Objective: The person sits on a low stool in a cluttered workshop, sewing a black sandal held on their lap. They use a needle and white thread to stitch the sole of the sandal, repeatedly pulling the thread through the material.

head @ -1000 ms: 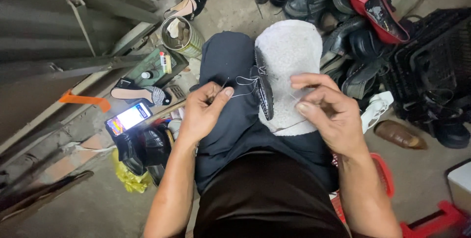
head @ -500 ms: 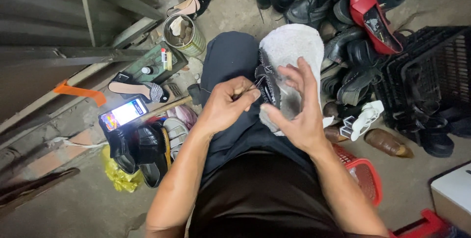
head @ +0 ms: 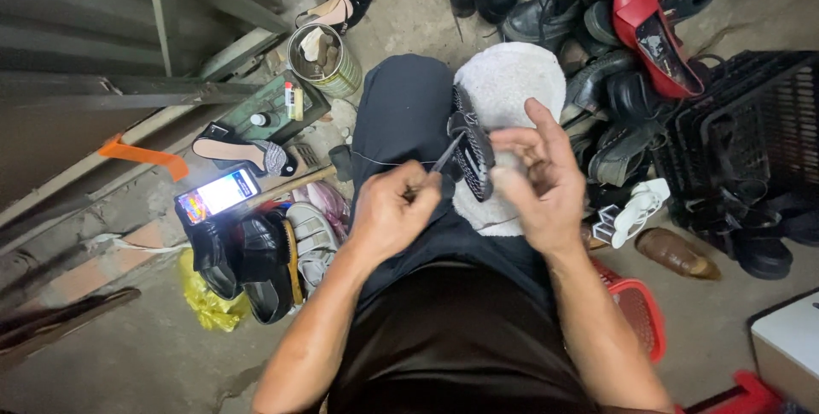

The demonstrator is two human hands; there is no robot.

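Left hand (head: 388, 218): I see it clenched around a thin metal awl (head: 445, 158), whose tip points up at the shoe.
Right hand (head: 533, 183): I see it grasping the dark shoe (head: 472, 145) from the right, thumb and fingers wrapped about its back part, forefinger lifted.
Shoe: it stands on edge, sole turned toward me, on the white cloth (head: 512, 81) that covers my right knee; the awl tip touches its near side.
Thread (head: 384, 162): a thin pale line runs from the left hand's side across the dark trouser leg; I cannot tell where it ends.
Floor, left side: a lit phone (head: 217, 195) lies just beside a pair of black shoes (head: 243, 265), with a wooden-handled hammer (head: 299, 179) next to them and a yellow bag (head: 205, 303) under the near edge of the pair.
Floor, far left: a metal tin (head: 324, 60) stands near a black flat sandal (head: 243, 151).
Floor, far right: a heap of dark shoes with a red heeled shoe (head: 653, 30) on top lies beside a black plastic crate (head: 751, 124).
Floor, near right: a red basket (head: 636, 307) sits just by my right forearm, a brown shoe (head: 678, 253) beyond it.
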